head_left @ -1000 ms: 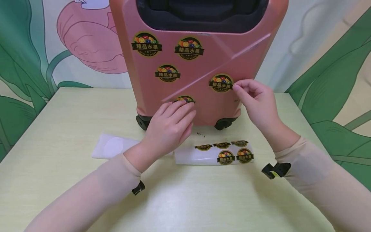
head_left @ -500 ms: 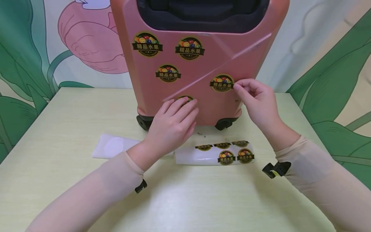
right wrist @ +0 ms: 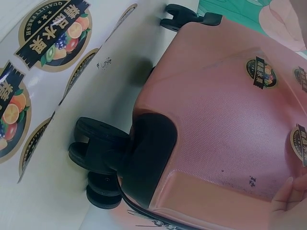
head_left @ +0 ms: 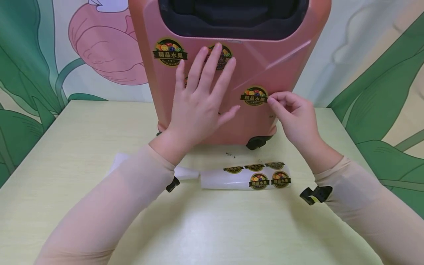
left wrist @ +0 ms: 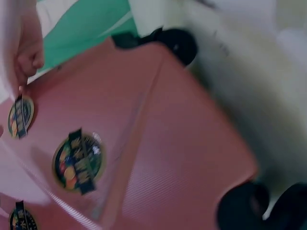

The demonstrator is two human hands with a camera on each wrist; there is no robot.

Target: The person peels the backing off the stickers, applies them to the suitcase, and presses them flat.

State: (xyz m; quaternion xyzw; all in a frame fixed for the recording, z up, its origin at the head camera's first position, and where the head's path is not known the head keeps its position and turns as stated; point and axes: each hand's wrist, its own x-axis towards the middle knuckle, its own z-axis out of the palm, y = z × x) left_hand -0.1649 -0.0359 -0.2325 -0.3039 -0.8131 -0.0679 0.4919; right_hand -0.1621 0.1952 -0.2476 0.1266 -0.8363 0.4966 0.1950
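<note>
A pink suitcase (head_left: pixel 288 66) stands upright with round fruit stickers on its face. My right hand (head_left: pixel 296 117) pinches the right edge of the lower-right sticker (head_left: pixel 254 96) between thumb and index finger. The right wrist view catches those fingertips (right wrist: pixel 288 194) beside the same sticker (right wrist: pixel 299 143). My left hand (head_left: pixel 198 106) is spread over the suitcase's left half, fingers straight and pointing up. Its fingertips partly cover the upper-middle sticker (head_left: pixel 226 52); whether they touch it I cannot tell. Two lower stickers are mostly hidden behind this hand. The upper-left sticker (head_left: pixel 170 54) shows fully.
A curled sticker sheet (head_left: pixel 225 179) with several stickers lies on the table (head_left: pixel 232 224) in front of the suitcase. White backing paper (head_left: pixel 185 173) extends left of it, partly under my left forearm. Black wheels (head_left: pixel 256 142) support the suitcase. A painted wall (head_left: pixel 109 48) stands behind.
My left hand has risen from the lowest sticker to the upper stickers, and its fingers have straightened and spread. The right hand still pinches the same sticker's edge.
</note>
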